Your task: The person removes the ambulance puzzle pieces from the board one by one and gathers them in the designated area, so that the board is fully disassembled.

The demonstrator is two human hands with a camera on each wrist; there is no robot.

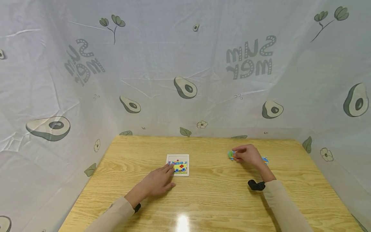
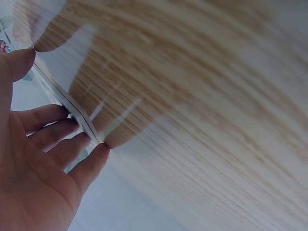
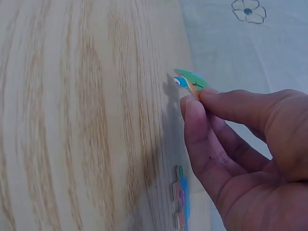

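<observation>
A small white-framed puzzle board lies left of the table's middle, with a yellow ambulance picture in its lower part. My left hand rests at the board's left side, fingers extended and touching its edge; they cover part of the picture. Farther right, my right hand pinches a green and blue jigsaw piece between thumb and fingertips, just above the tabletop. Another jigsaw piece, mostly blue, lies beside the right wrist and is partly hidden by it in the head view.
The light wooden table ends at a pale curtain printed with avocados, which hangs behind it and along both sides. Black wrist straps sit at the sleeve ends.
</observation>
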